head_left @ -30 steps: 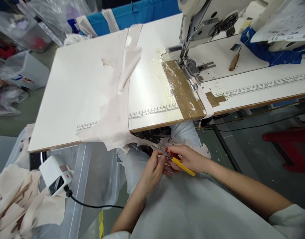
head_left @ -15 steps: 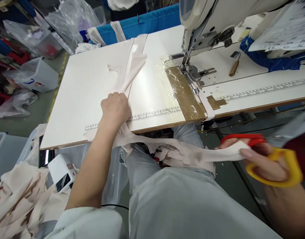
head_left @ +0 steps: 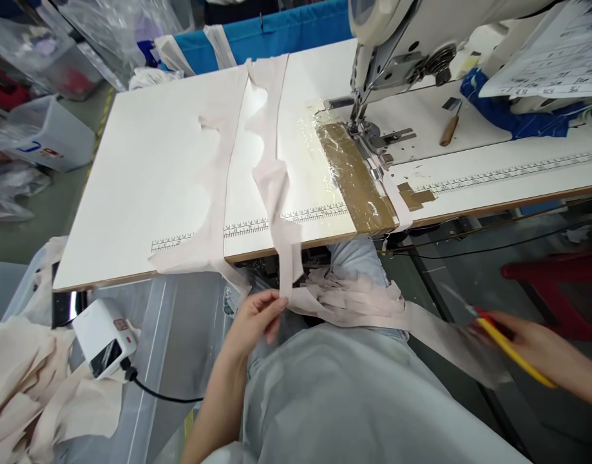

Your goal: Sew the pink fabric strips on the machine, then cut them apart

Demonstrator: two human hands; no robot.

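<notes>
Plainly, your left hand (head_left: pixel 257 321), the nearer one, pinches the pale strip (head_left: pixel 286 265) between thumb and finger; beyond them it runs lengthwise away from you, up over the table (head_left: pixel 145 161) edge. Your right hand (head_left: pixel 532 341), well apart, is wrapped around scissors (head_left: pixel 495 337).

I count two bare hands on my feed: the left hand (head_left: pixel 263 314) at lower centre, the right hand (head_left: pixel 532 338) at lower right, with one pair of scissors (head_left: pixel 512 353). I see two pale pink fabric lengths (head_left: pixel 271 183) left of centre; I cannot number the pieces in the two heaps (head_left: pixel 358 299) at lower centre and lower left. I tally one sewing machine (head_left: pixel 414 48) and one wooden-handled tool (head_left: pixel 450 131) at upper right, one white device (head_left: pixel 102 338) at lower left, and one red stool (head_left: pixel 551 280) at far right.
</notes>
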